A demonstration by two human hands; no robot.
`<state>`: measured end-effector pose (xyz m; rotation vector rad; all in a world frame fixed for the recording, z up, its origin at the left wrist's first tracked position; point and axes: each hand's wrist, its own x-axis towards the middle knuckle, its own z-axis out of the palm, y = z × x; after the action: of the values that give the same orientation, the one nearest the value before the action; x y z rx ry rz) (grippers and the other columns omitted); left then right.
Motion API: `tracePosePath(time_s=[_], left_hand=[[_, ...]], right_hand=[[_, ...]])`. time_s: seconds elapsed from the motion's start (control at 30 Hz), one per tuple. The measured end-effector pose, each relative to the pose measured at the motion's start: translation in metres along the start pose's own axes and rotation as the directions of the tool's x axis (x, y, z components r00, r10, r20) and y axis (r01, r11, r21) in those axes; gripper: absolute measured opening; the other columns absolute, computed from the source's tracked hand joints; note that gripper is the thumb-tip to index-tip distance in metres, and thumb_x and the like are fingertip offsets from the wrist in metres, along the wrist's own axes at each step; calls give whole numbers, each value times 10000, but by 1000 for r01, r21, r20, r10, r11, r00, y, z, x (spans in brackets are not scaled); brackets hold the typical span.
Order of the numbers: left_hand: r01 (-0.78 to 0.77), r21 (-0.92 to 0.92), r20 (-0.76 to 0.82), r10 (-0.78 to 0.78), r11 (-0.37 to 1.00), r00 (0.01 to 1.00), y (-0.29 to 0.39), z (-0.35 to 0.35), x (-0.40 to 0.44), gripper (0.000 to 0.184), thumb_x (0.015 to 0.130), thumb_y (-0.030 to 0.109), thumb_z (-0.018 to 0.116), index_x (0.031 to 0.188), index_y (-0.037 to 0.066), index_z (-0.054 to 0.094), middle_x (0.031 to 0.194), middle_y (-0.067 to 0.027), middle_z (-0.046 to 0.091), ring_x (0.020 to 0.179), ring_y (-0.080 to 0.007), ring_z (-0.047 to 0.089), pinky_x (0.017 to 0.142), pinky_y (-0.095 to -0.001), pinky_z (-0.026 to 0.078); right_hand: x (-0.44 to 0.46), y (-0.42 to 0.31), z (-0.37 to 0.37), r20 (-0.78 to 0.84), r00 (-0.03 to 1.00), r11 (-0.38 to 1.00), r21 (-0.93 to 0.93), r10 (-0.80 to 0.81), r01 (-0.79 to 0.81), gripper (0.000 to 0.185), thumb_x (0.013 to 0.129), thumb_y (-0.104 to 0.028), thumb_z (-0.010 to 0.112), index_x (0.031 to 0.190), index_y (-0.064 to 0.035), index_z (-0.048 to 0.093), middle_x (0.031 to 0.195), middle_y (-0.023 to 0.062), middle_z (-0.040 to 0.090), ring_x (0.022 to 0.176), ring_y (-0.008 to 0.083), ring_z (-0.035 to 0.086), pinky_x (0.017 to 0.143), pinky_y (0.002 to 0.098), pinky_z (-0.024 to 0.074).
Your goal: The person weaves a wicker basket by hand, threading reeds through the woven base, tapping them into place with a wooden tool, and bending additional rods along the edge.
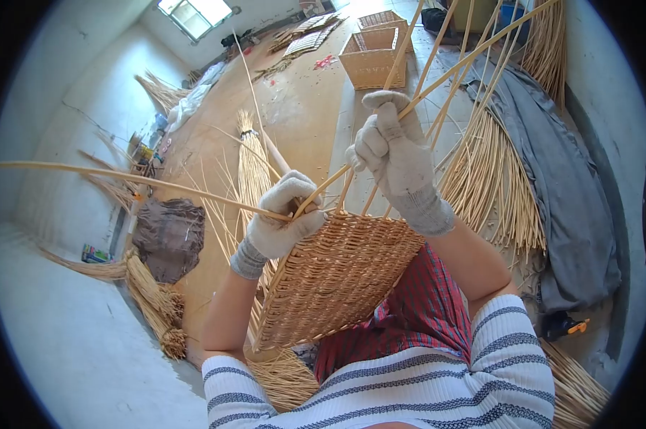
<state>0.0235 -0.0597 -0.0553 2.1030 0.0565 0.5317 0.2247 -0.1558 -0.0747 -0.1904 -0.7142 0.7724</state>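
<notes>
A: Where do we have the woven panel [344, 275]?

B: Between 5 and 6 o'clock of our view's middle, tilted, in front of the red cloth [430, 307] over our lap. Bare canes rise from its top edge toward 1 o'clock.

A: And our left hand [283, 218]?

B: At 9 o'clock, by the panel's top corner. We see its gloved fingers curled, grasping a thin cane [187, 191] whose long end points to about 9 o'clock.

A: How about our right hand [398, 146]?

B: Between 1 and 2 o'clock, above the panel's top edge. Its fingers, gloved too, are clenched on a cane that slants up to between 1 and 2 o'clock. We cannot tell whether both hands grip the same length.

A: What do we see around us?

B: 2 baskets [371, 68] stand on the floor [301, 100] between 12 and 1 o'clock. A tied bundle [251, 161] is at 10 o'clock, and a dark cloth [167, 239] lies between 8 and 9. At 3 o'clock we have a spread of loose canes [491, 193], with a long grey cloth [562, 179] just beyond it.
</notes>
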Motion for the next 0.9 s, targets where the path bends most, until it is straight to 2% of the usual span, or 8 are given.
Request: tracePosePath(time_s=[0.13, 0.2, 0.3, 0.37, 0.5, 0.7, 0.77, 0.9], left_hand=[[-51, 105, 17, 49, 993, 999, 7, 1, 2, 221, 962, 224, 628, 1007, 13, 582, 955, -44, 507, 796, -106, 464, 740, -272, 421], [48, -27, -20, -49, 998, 999, 10, 0, 3, 253, 1012, 259, 552, 974, 13, 601, 904, -43, 517, 800, -132, 496, 737, -279, 443], [87, 47, 46, -89, 995, 995, 15, -4, 8, 334, 1049, 288, 465, 945, 9, 617, 888, -37, 515, 784, -131, 485, 727, -279, 432], [116, 69, 77, -121, 991, 990, 19, -7, 9, 336, 1046, 288, 471, 936, 9, 623, 889, -35, 513, 779, -128, 482, 722, -277, 426], [151, 127, 144, -169, 980, 975, 28, -10, 14, 332, 1041, 296, 484, 935, 15, 626, 888, -31, 506, 766, -119, 473, 709, -271, 412], [225, 93, 148, -237, 970, 960, 24, -15, 14, 302, 1039, 279, 490, 942, 22, 615, 876, -13, 520, 774, -103, 469, 718, -263, 411], [282, 75, 139, -290, 957, 947, 24, -15, 12, 290, 1039, 271, 491, 948, 22, 609, 870, -7, 526, 776, -97, 466, 719, -257, 411], [360, 55, 149, -364, 931, 919, 25, -20, 16, 259, 1039, 257, 501, 968, 27, 597, 857, 8, 542, 786, -74, 459, 725, -235, 406]], right_hand=[[-4, 1, -5, 56, 998, 998, 61, -24, 21, 261, 1065, -254, 440, 1237, -72, 513, 626, -43, 320, 519, 89, 357, 560, 306, 468], [-5, 3, -8, 67, 997, 996, 80, -41, 36, 287, 1065, -219, 423, 1294, -65, 503, 639, -53, 299, 524, 84, 362, 577, 298, 479], [-6, 2, -9, 91, 994, 991, 128, -56, 44, 298, 1070, -227, 414, 1308, -65, 490, 635, -53, 287, 526, 84, 360, 589, 306, 487], [-5, -2, -8, 52, 999, 996, 93, -15, 10, 304, 1064, -304, 447, 1233, -59, 508, 620, -26, 352, 524, 108, 392, 568, 334, 495], [-5, -2, -11, 56, 998, 993, 117, -20, 13, 321, 1062, -302, 451, 1259, -55, 507, 619, -32, 341, 529, 108, 402, 572, 340, 502], [5, -20, -48, 106, 989, 947, 315, -108, 70, 319, 1057, -254, 473, 1255, -8, 524, 607, -61, 311, 506, 87, 373, 582, 322, 522], [-11, -19, -50, 74, 972, 974, -1, -225, 226, 290, 1060, -212, 461, 1231, 11, 532, 602, -68, 315, 506, 80, 374, 613, 332, 539], [-49, 16, -73, 130, 952, 959, -27, -278, 283, 262, 1056, -187, 471, 1217, 10, 536, 614, -67, 329, 532, 76, 399, 671, 330, 545]])
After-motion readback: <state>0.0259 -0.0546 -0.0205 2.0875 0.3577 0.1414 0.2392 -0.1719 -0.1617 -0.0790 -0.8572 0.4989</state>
